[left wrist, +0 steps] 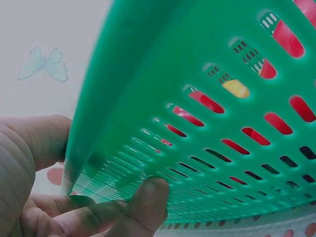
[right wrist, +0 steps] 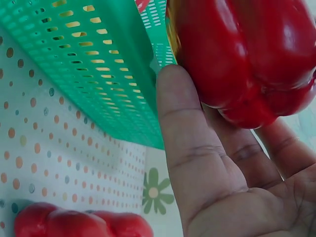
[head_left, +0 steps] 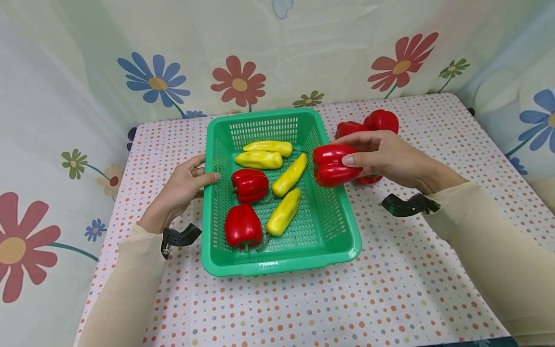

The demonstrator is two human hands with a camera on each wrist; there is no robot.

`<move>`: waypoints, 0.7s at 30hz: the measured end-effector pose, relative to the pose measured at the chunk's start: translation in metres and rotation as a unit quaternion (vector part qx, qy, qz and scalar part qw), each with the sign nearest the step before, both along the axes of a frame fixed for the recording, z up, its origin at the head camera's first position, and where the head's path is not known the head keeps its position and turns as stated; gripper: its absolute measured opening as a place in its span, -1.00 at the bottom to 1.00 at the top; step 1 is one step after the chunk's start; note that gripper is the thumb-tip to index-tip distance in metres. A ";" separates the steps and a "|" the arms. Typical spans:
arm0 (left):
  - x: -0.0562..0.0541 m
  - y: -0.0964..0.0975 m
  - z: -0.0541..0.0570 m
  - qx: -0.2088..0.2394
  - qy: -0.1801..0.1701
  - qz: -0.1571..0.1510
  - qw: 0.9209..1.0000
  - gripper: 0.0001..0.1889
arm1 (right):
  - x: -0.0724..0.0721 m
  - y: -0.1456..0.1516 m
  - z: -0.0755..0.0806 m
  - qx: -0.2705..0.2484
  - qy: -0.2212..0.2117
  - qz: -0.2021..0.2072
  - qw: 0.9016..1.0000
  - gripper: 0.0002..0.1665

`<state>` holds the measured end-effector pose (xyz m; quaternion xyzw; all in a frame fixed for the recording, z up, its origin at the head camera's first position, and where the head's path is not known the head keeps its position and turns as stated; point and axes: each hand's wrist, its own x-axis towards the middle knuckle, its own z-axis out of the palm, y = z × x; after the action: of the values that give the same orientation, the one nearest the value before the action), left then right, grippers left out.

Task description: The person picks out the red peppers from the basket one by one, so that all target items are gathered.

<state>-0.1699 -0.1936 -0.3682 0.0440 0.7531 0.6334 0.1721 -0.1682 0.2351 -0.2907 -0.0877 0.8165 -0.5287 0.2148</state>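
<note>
My left hand grips the left rim of a green plastic basket, thumb over the edge and fingers against the slotted outer wall. My right hand holds a red bell pepper sideways over the basket's right rim, stem pointing left. In the right wrist view the pepper shows its lobed bottom end, with fingers around it. Two red bell peppers, an upper one and a lower one, lie at the basket's left side. Several long yellow peppers lie beside and above them.
More red bell peppers stand on the table to the right of the basket, partly behind my right hand. A dotted cloth covers the table. Flower-printed curtains hang around the back and sides.
</note>
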 end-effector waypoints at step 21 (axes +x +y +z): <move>-0.001 -0.001 -0.002 0.004 0.004 -0.002 1.000 -0.30 | 0.008 0.049 -0.017 -0.140 -0.009 -0.135 0.981 -0.61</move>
<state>-0.1705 -0.1944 -0.3698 0.0485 0.7513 0.6359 0.1700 -0.1605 0.2842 -0.3076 -0.0009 0.7367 -0.6627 0.1342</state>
